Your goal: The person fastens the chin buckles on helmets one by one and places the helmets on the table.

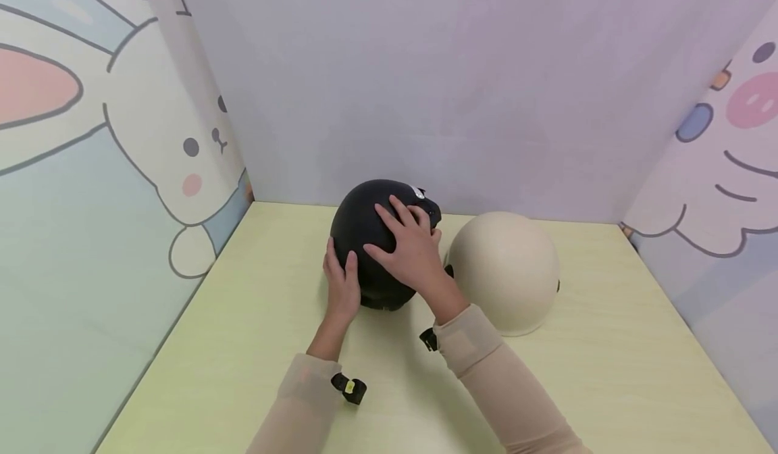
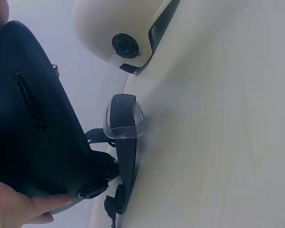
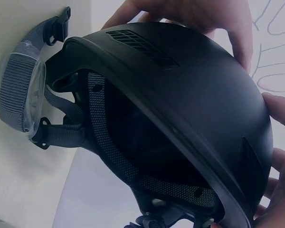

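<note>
Both hands hold a black helmet [image 1: 358,221], tilted on its side near the back of the table. My left hand [image 1: 343,285] grips its left side, fingers along the shell. Spread over the upper right of the shell, my right hand [image 1: 410,244] curls at the rim. The right wrist view looks into the helmet's hollow, with textured padding [image 3: 100,109] along the edge. A dark chin strap [image 2: 128,161] with a clear chin cup [image 2: 140,118] hangs out at the tabletop. Beside the black helmet sits a cream helmet [image 1: 504,265], dome up.
The pale yellow table [image 1: 213,373] runs back to a plain lilac wall [image 1: 425,89]. Cartoon-printed panels stand at both sides, a rabbit [image 1: 164,116] on the left one. Black wrist straps [image 1: 349,388] circle both sleeves.
</note>
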`<state>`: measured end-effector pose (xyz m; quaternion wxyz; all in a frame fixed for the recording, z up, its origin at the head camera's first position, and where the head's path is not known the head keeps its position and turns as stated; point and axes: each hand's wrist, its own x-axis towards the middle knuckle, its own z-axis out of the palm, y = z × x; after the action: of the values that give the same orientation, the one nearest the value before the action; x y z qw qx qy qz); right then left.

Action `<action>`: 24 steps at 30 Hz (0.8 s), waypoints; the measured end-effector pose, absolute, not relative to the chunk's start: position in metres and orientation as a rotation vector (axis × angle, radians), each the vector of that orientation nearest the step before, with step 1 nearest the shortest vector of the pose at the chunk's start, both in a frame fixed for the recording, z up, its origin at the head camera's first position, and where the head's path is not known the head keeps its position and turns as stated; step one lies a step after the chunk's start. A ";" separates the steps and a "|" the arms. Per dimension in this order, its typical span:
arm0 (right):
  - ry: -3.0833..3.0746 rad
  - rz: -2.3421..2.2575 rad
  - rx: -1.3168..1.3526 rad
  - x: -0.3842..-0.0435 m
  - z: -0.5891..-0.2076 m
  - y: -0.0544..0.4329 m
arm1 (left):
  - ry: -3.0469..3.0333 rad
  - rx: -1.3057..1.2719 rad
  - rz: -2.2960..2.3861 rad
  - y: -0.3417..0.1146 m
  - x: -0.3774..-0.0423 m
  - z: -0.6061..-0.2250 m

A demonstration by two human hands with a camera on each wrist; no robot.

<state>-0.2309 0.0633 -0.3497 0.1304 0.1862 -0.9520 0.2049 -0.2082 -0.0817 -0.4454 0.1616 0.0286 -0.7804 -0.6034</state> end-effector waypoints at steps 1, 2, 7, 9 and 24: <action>-2.764 0.598 0.537 -0.231 -0.350 0.064 | -2.227 0.067 -1.719 -0.082 -0.208 -0.445; -2.764 0.599 0.533 -0.232 -0.350 0.064 | -2.227 0.052 -1.711 -0.083 -0.209 -0.444; -2.765 0.586 0.524 -0.231 -0.353 0.066 | -2.311 0.016 -1.645 -0.094 -0.216 -0.435; -2.761 0.588 0.533 -0.230 -0.354 0.066 | -2.351 0.011 -1.595 -0.098 -0.220 -0.429; -2.687 0.629 0.592 -0.222 -0.360 0.063 | -2.489 -0.125 -1.370 -0.109 -0.240 -0.393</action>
<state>-0.2225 0.0628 -0.3603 0.1591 0.2070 -0.9399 0.2201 -0.2405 -0.1091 -0.3930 0.1484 -0.0435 -0.8655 -0.4764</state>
